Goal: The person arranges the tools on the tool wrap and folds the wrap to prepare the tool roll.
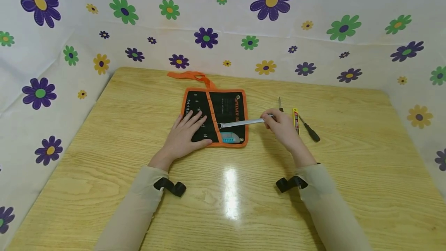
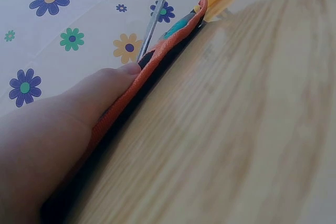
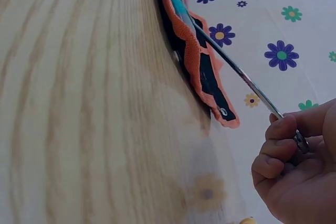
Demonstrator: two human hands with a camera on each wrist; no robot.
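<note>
A black tool pouch (image 1: 228, 105) with orange edging lies unrolled on the table. My left hand (image 1: 186, 133) rests spread on its numbered pocket panel, thumb near the lower edge. My right hand (image 1: 281, 127) grips one end of a silver wrench (image 1: 244, 122). The wrench's ring end sits at the slanted orange pocket edge; whether any of it is inside a pocket is hard to tell. Below it, a teal and grey utility knife (image 1: 230, 138) sticks out of a pocket. In the right wrist view, curled fingers hold the wrench (image 3: 247, 80) above the table.
Right of the pouch lie a dark-handled screwdriver (image 1: 311, 131), a yellow narrow pack (image 1: 295, 119) and another thin tool (image 1: 280, 103), partly behind the right hand. An orange strap (image 1: 188, 74) trails from the pouch's far edge. Flowered cloth (image 1: 237, 22) stands behind the wooden table (image 1: 195, 204).
</note>
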